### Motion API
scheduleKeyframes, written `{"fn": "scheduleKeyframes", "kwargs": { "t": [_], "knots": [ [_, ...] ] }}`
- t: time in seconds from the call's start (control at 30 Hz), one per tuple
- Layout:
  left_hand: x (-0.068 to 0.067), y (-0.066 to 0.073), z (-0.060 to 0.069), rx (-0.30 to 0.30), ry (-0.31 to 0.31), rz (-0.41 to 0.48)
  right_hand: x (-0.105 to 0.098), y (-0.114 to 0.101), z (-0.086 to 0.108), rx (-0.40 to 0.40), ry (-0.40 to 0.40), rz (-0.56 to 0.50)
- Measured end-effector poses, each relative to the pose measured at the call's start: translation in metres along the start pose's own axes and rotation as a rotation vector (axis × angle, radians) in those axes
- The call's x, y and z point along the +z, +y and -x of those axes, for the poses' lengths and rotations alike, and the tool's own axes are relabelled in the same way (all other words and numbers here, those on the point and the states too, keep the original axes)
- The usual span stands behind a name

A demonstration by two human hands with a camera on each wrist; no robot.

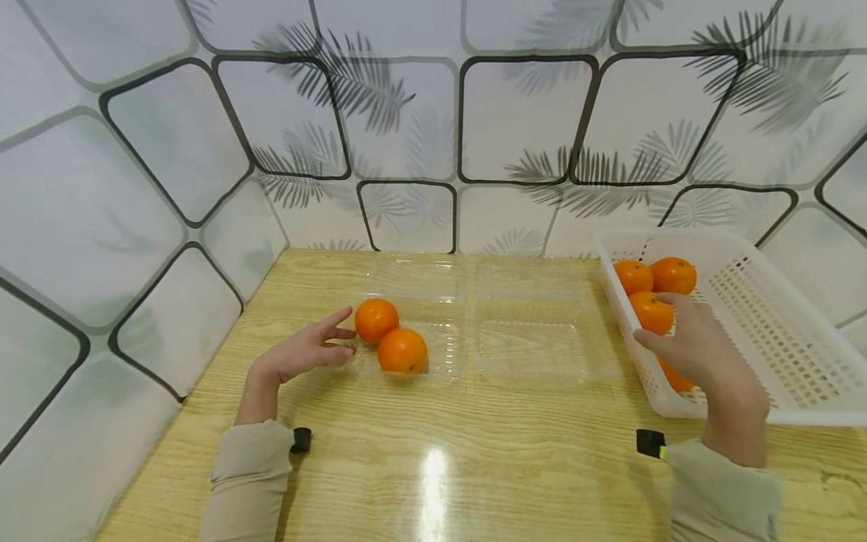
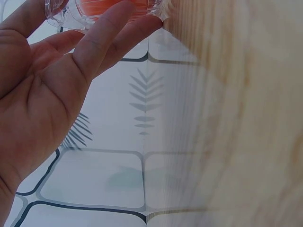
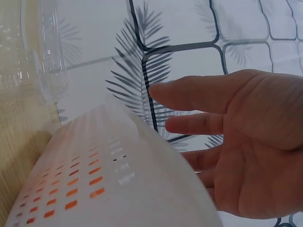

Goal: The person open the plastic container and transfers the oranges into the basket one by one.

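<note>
1. Currently, the left hand (image 1: pixel 305 352), left of centre in the head view, is open, its fingers spread and reaching toward a clear plastic box (image 1: pixel 443 352); in the left wrist view the fingertips are at the box's edge, at the top of the frame.
2. Inside that box, around the middle of the head view, sit two round, bright orange fruits (image 1: pixel 403 351) side by side, one slightly behind and to the left of the other.
3. Just right of it, a second clear plastic box (image 1: pixel 528 350) stands with its lid folded back toward the wall, as the first one's is.
4. At the right of the frame, the right hand (image 1: pixel 701 350) is over a white, perforated plastic basket (image 1: pixel 765 324), its thumb and fingers apart above the fruit; the right wrist view shows the fingers extended behind the basket's side, around no fruit.
5. Along the basket's left side lie at least four more orange fruits (image 1: pixel 673 275), one directly below the right hand's fingers and another partly hidden by it.
6. Everything stands on a pale yellow, wood-grained desk (image 1: pixel 528 452), backed by a white wall covering (image 1: pixel 528 120) with rounded outlines and grey leaves.
7. Both forearms wear beige sleeves (image 1: pixel 247 482), with a small black device (image 1: pixel 301 439) at each wrist.
</note>
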State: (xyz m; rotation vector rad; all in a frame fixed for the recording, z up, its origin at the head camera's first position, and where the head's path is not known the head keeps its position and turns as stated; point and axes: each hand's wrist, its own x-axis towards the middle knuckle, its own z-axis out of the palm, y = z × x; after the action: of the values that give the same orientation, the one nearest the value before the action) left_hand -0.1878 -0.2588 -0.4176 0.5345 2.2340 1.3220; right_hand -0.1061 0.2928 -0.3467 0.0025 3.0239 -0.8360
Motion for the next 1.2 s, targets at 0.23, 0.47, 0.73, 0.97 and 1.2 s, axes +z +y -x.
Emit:
{"fn": "scheduleKeyframes", "kwargs": {
  "t": [0.23, 0.47, 0.73, 0.97, 1.2],
  "knots": [
    [0.0, -0.001, 0.0, -0.002, 0.001, -0.001, 0.008, -0.014, -0.005, -0.021, -0.005, -0.032],
    [0.0, 0.0, 0.0, -0.003, -0.001, 0.007, 0.009, -0.018, -0.007, -0.009, -0.032, -0.032],
    [0.0, 0.0, 0.0, 0.001, -0.003, 0.017, 0.015, -0.019, -0.01, -0.035, -0.033, -0.045],
    [-0.001, -0.001, 0.0, 0.003, -0.006, 0.026, 0.022, -0.028, -0.012, -0.074, -0.032, -0.033],
    [-0.001, -0.001, -0.001, 0.003, -0.007, 0.008, 0.03, -0.038, -0.015, -0.098, -0.078, -0.039]
  ]
}}
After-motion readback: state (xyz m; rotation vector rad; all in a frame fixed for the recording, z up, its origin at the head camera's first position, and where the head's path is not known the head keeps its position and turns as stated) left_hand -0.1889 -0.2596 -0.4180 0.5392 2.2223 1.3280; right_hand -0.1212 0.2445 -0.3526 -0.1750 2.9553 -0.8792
